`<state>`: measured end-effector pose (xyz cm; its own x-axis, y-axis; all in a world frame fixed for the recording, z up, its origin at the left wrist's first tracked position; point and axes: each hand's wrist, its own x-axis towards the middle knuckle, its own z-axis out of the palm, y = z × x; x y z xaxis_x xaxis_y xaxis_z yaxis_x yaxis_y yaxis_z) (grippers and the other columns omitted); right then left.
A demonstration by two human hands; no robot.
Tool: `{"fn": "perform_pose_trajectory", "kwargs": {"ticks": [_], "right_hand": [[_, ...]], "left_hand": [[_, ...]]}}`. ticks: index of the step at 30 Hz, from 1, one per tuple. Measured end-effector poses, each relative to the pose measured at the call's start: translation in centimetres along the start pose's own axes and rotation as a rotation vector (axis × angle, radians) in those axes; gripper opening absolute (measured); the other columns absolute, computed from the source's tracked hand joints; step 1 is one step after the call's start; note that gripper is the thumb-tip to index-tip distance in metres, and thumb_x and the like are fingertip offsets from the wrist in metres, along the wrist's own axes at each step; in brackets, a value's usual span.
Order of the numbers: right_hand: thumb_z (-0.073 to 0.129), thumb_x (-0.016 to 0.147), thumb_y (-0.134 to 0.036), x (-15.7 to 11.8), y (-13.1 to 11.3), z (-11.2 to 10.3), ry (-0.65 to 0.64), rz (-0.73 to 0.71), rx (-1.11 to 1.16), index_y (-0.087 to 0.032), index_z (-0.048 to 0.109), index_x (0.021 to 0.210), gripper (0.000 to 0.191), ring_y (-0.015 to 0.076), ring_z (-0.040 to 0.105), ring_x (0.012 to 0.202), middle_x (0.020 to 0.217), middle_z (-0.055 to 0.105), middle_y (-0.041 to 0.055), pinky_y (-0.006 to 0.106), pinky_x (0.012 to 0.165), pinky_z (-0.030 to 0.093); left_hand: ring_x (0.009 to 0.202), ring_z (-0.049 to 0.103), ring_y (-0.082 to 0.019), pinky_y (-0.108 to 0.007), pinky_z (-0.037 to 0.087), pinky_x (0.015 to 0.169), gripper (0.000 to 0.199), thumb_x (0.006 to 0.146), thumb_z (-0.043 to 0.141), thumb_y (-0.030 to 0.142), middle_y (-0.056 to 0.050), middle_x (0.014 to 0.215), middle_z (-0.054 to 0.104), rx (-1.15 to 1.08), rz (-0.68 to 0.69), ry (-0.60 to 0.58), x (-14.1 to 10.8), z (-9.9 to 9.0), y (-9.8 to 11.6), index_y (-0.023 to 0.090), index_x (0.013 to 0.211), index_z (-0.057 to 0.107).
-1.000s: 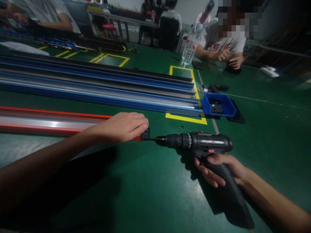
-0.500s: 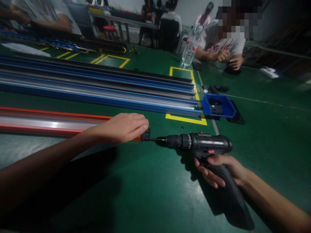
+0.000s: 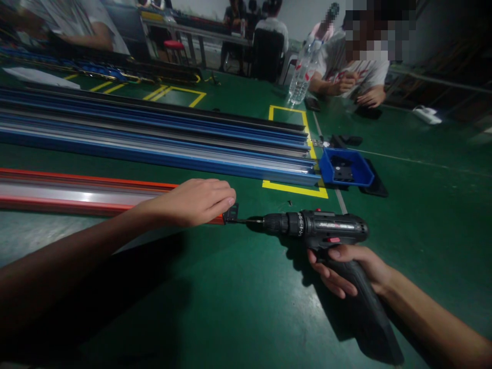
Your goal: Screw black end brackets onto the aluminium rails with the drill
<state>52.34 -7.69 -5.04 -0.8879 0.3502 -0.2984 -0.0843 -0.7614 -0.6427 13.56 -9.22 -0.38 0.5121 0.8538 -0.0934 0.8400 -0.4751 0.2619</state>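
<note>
My left hand (image 3: pixel 196 201) is closed over the right end of a long orange metal profile (image 3: pixel 77 193) lying on the green table. A small black end piece (image 3: pixel 231 212) sits at that end, just past my fingertips. My right hand (image 3: pixel 346 271) wraps round the handle of a black cordless drill (image 3: pixel 334 227), its fingers near the trigger. The drill lies level, pointing left, and its long thin bit (image 3: pixel 248 221) reaches the black end piece. Whether the tip sits in a screw is hidden.
Several blue and black profiles (image 3: pixel 172 138) lie behind the orange one. A blue bin (image 3: pixel 346 168) with black parts stands at their right end. Farther back are clear plastic bottles (image 3: pixel 302 77) and a seated person (image 3: pixel 353 72). Yellow tape (image 3: pixel 295 189) marks the table.
Both my hands, the drill and the orange profile stay in place. Across the table, the seated person's hands have shifted slightly.
</note>
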Motion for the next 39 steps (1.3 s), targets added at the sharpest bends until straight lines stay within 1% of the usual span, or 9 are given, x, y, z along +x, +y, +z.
{"fn": "perform_pose_trajectory", "kwargs": {"ticks": [4, 7, 12, 20, 29, 39], "right_hand": [[0.060, 0.093, -0.025, 0.00, 0.00, -0.09, -0.015, 0.023, 0.031, -0.004, 0.072, 0.111, 0.030, 0.0054, 0.060, 0.043, 0.083, 0.071, 0.0087, 0.021, 0.056, 0.060], [0.060, 0.093, -0.025, 0.02, -0.02, -0.11, -0.018, 0.013, 0.023, -0.003, 0.072, 0.112, 0.030, 0.0056, 0.061, 0.044, 0.083, 0.071, 0.0089, 0.021, 0.055, 0.060], [0.060, 0.094, -0.025, -0.05, 0.00, -0.08, -0.003, -0.006, 0.003, -0.003, 0.072, 0.110, 0.030, 0.0065, 0.061, 0.043, 0.082, 0.071, 0.0089, 0.022, 0.055, 0.060], [0.062, 0.092, -0.027, 0.01, 0.03, -0.10, -0.008, 0.014, 0.019, -0.005, 0.072, 0.111, 0.031, 0.0048, 0.057, 0.041, 0.083, 0.071, 0.0080, 0.021, 0.055, 0.059], [0.063, 0.092, -0.027, -0.03, -0.11, 0.05, 0.019, 0.018, -0.001, -0.006, 0.073, 0.108, 0.029, 0.0062, 0.059, 0.042, 0.080, 0.071, 0.0076, 0.021, 0.054, 0.059], [0.062, 0.092, -0.029, -0.03, -0.06, -0.13, 0.018, 0.021, -0.008, -0.005, 0.073, 0.109, 0.031, 0.0051, 0.055, 0.040, 0.081, 0.070, 0.0080, 0.021, 0.053, 0.057]], "left_hand": [[0.096, 0.059, -0.020, -0.034, 0.040, 0.084, 0.044, 0.107, 0.025, 0.044, -0.004, 0.104, 0.064, -0.004, 0.001, 0.005, 0.00, 0.00, 0.03, 0.023, 0.106, 0.064], [0.097, 0.059, -0.020, -0.034, 0.040, 0.083, 0.044, 0.107, 0.026, 0.043, -0.005, 0.104, 0.065, -0.007, 0.004, 0.010, 0.00, 0.01, 0.02, 0.023, 0.105, 0.064], [0.097, 0.059, -0.021, -0.035, 0.040, 0.084, 0.044, 0.106, 0.025, 0.044, -0.005, 0.104, 0.064, -0.008, -0.001, 0.009, -0.01, 0.11, -0.12, 0.023, 0.106, 0.064], [0.096, 0.059, -0.020, -0.034, 0.040, 0.085, 0.043, 0.106, 0.026, 0.044, -0.004, 0.103, 0.064, -0.009, 0.005, 0.012, 0.00, -0.04, 0.06, 0.023, 0.105, 0.064], [0.096, 0.059, -0.021, -0.034, 0.040, 0.084, 0.044, 0.106, 0.027, 0.044, -0.004, 0.104, 0.065, -0.003, -0.002, 0.011, 0.00, 0.14, -0.17, 0.024, 0.107, 0.065], [0.097, 0.060, -0.021, -0.034, 0.041, 0.085, 0.043, 0.106, 0.027, 0.043, -0.005, 0.104, 0.066, -0.015, 0.006, 0.022, -0.01, -0.02, 0.09, 0.023, 0.106, 0.065]]}}
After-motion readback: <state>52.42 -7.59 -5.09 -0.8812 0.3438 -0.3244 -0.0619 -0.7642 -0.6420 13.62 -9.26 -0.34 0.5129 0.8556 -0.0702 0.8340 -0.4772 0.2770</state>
